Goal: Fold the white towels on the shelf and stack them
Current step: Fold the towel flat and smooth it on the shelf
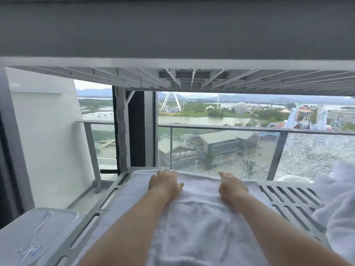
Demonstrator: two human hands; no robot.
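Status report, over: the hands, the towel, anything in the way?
Both open: left hand and right hand flat on towel. It lies spread on shelf. At right a towel heap, not in the way.

Under your left hand (164, 181) and right hand (231, 186) the towel (199, 223) is matt white terry cloth with a nubby pile. To the right of your right hand, the slotted shelf (288, 198) looks like smooth, matt grey plastic. Beyond both hands, the balcony panel (221, 150) is glossy clear glass.
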